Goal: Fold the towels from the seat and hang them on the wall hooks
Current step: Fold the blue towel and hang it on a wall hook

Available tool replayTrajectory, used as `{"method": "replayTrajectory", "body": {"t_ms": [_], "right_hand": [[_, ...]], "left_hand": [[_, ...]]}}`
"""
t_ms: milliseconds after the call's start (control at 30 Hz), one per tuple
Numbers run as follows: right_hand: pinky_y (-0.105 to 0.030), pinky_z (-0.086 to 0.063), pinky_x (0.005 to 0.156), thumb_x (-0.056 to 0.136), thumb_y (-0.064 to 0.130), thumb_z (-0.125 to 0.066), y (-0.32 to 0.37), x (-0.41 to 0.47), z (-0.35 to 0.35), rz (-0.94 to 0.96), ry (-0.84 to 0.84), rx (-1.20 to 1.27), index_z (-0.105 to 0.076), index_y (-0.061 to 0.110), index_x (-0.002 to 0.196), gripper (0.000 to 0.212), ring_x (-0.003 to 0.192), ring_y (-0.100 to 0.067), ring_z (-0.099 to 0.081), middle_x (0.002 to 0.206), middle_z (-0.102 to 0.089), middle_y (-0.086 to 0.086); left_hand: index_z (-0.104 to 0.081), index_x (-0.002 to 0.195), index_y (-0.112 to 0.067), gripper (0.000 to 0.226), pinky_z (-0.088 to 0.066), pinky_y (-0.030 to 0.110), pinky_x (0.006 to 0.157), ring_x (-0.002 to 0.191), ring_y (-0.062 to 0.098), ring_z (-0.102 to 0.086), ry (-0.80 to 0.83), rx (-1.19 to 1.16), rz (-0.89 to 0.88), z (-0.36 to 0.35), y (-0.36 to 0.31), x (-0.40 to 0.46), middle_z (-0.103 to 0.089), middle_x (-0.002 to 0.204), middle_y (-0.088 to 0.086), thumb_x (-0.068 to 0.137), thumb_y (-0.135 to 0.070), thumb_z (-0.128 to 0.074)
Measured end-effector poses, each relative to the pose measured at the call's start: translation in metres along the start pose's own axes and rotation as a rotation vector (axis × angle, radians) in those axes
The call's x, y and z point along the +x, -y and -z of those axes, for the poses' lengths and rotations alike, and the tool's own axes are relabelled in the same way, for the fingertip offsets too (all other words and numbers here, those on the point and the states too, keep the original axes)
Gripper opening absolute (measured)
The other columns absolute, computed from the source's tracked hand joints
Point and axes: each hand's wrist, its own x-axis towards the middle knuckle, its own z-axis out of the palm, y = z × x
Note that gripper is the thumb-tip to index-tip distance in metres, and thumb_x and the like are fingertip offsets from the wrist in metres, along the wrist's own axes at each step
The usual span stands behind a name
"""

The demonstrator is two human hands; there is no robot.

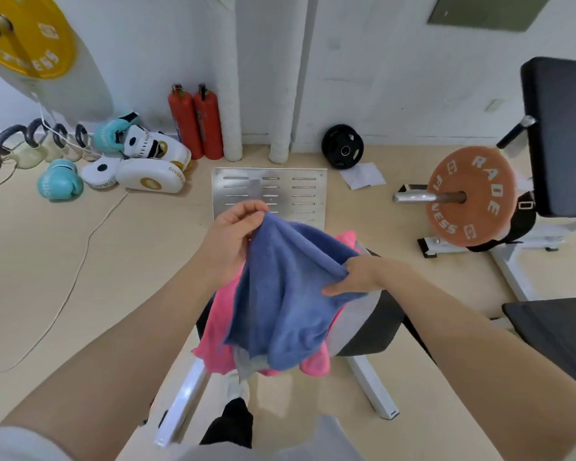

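Blue towel (286,294) rumpled, hanging in soft folds, left hand (230,241) pinching its top corner, right hand (353,277) gripping its edge, pink towel (220,314) draped beneath on black seat (376,324).

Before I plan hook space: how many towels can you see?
3: a blue towel held up by both hands, a pink towel on the seat beneath it, a grey towel poking out below. More may be hidden.

A single wide-angle view from the person's head, looking forward and down. The left hand (228,239) and right hand (358,277) are close below the lens; floor and wall (379,78) lie beyond the fingers.
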Motion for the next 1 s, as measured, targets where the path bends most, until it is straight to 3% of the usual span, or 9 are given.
{"method": "replayTrajectory", "body": {"t_ms": [133, 267, 433, 500, 567, 633, 733, 867, 1000], "right_hand": [[-0.032, -0.047, 0.088, 0.087, 0.039, -0.053, -0.044, -0.034, -0.019, 0.030, -0.196, -0.181, -0.059, 0.017, 0.116, 0.037, 0.103, -0.026, -0.060, 0.112, -0.064, -0.006], [-0.033, -0.040, 0.091, 0.091, 0.022, -0.043, -0.076, -0.060, -0.042, -0.019, -0.365, -0.284, -0.053, 0.019, 0.122, 0.033, 0.111, -0.025, -0.057, 0.117, -0.062, -0.004], [-0.030, -0.036, 0.064, 0.087, 0.015, -0.045, -0.101, -0.099, -0.068, 0.074, -0.672, 0.139, -0.054, 0.009, 0.087, 0.011, 0.079, -0.030, -0.054, 0.073, -0.053, -0.004], [-0.028, -0.033, 0.060, 0.084, 0.015, -0.047, -0.107, -0.114, -0.074, 0.085, -0.731, 0.235, -0.053, 0.010, 0.088, 0.009, 0.072, -0.027, -0.048, 0.063, -0.046, 0.001], [-0.028, -0.036, 0.061, 0.084, 0.015, -0.047, -0.109, -0.119, -0.077, 0.098, -0.749, 0.277, -0.058, 0.015, 0.099, 0.018, 0.075, -0.026, -0.051, 0.068, -0.052, 0.001], [-0.026, -0.036, 0.058, 0.084, 0.016, -0.046, -0.112, -0.116, -0.077, 0.073, -0.773, 0.270, -0.063, 0.019, 0.096, 0.021, 0.080, -0.028, -0.056, 0.077, -0.059, -0.003], [-0.023, -0.026, 0.048, 0.086, 0.014, -0.042, -0.115, -0.098, -0.081, -0.005, -0.753, 0.150, -0.061, 0.013, 0.074, 0.022, 0.074, -0.027, -0.051, 0.072, -0.053, -0.003], [-0.029, -0.041, 0.070, 0.089, 0.008, -0.040, -0.105, -0.066, -0.083, -0.032, -0.650, -0.124, -0.053, 0.020, 0.075, 0.022, 0.089, -0.026, -0.054, 0.097, -0.060, -0.004], [-0.028, -0.029, 0.094, 0.091, 0.012, -0.043, -0.099, -0.039, -0.071, -0.107, -0.633, -0.358, -0.063, 0.025, 0.102, 0.027, 0.113, -0.024, -0.045, 0.107, -0.062, -0.002]], "left_hand": [[-0.057, 0.081, -0.017, 0.024, -0.048, 0.019, 0.060, 0.060, 0.007, -0.059, -0.092, -0.116, -0.053, -0.024, 0.006, -0.035, -0.064, 0.062, -0.006, 0.094, -0.003, -0.042], [-0.054, 0.081, -0.016, 0.023, -0.049, 0.014, 0.053, 0.052, 0.004, -0.060, -0.115, -0.160, -0.072, -0.042, 0.019, -0.076, -0.064, 0.055, -0.008, 0.095, -0.005, -0.039], [-0.056, 0.079, -0.017, 0.008, -0.050, 0.020, 0.057, 0.053, 0.009, -0.060, -0.039, -0.232, 0.002, -0.052, 0.037, -0.120, -0.061, 0.056, -0.005, 0.077, -0.010, -0.060], [-0.062, 0.075, -0.017, 0.028, -0.052, 0.020, 0.058, 0.055, 0.012, -0.062, 0.068, -0.253, 0.080, -0.049, 0.041, -0.131, -0.063, 0.058, -0.002, 0.053, -0.017, -0.079], [-0.067, 0.072, -0.017, 0.024, -0.053, 0.020, 0.060, 0.058, 0.013, -0.062, 0.138, -0.229, 0.135, -0.045, 0.045, -0.137, -0.064, 0.062, -0.001, 0.052, -0.019, -0.081], [-0.068, 0.076, -0.016, 0.005, -0.053, 0.021, 0.064, 0.063, 0.014, -0.063, 0.047, -0.126, 0.187, -0.038, 0.052, -0.135, -0.066, 0.068, 0.001, 0.073, -0.013, -0.066], [-0.065, 0.079, -0.012, 0.021, -0.047, 0.025, 0.069, 0.074, 0.019, -0.054, -0.267, 0.300, 0.163, -0.021, 0.069, -0.123, -0.062, 0.078, 0.007, 0.089, -0.001, -0.051], [-0.062, 0.074, -0.020, 0.028, -0.044, 0.023, 0.077, 0.073, 0.013, -0.050, -0.388, 0.590, -0.024, -0.007, 0.079, -0.107, -0.060, 0.077, -0.003, 0.089, 0.001, -0.050], [-0.064, 0.075, -0.018, 0.026, -0.041, 0.016, 0.068, 0.069, 0.009, -0.051, -0.370, 0.652, -0.053, 0.005, 0.075, -0.073, -0.061, 0.075, -0.005, 0.086, 0.003, -0.053]]}}
